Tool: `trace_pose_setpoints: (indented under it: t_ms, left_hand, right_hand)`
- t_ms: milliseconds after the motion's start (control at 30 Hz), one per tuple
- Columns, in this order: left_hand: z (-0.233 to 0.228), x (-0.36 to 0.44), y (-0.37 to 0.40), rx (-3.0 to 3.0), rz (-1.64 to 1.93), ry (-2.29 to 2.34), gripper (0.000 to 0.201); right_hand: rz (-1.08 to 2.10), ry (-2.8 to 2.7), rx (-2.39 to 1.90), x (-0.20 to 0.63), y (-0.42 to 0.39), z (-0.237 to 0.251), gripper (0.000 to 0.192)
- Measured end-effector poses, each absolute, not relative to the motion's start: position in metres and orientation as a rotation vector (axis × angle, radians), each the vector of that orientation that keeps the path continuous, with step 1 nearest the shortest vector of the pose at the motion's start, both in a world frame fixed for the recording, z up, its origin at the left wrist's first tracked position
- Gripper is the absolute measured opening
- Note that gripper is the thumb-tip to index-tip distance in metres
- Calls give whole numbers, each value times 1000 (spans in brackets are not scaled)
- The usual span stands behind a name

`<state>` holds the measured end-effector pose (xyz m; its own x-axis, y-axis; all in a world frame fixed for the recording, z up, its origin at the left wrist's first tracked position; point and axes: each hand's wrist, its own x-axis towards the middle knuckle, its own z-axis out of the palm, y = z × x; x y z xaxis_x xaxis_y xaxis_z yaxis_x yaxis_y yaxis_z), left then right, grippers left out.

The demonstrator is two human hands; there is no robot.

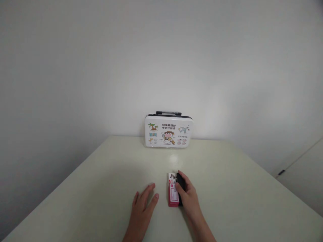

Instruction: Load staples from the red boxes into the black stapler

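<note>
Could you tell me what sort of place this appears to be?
Probably a plain indoor room, perhaps an office or study: a bare pale table set against a blank white wall, with a small cartoon-printed travel case standing at the far edge.

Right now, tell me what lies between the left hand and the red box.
Nothing: in the head view, only bare table separates the left hand from the red box, which the right hand touches.
</note>
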<state>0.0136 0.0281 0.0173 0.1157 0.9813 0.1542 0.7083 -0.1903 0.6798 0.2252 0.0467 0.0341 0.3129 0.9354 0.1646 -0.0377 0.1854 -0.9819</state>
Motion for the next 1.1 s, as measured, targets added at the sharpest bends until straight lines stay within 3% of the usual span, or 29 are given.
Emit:
trace_pose_setpoints:
  t_ms: [133,267,400,600,800,967,1100]
  left_hand:
    - [20,30,30,1856,1061,1586,52]
    - [29,37,24,1892,1218,1750,57]
    - [38,27,19,1898,1136,1846,48]
    - [46,-11,52,1812,990,2017,60]
    - [52,-43,82,1825,941,2092,51]
    - [49,-63,52,1902,972,2226,59]
    - [42,-84,19,1951,840,2313,52]
  right_hand:
    - [1003,-897,-1063,168,43,36,58]
    - [806,-1028,-1178,170,38,37,55]
    - [775,-1118,-1228,198,29,36,58]
    - [826,-1111,-1202,209,24,31,63]
    - [846,-1092,-1191,208,24,29,61]
    - [825,-1097,-1200,210,23,31,61]
    - [831,-1085,-1218,209,24,28,61]
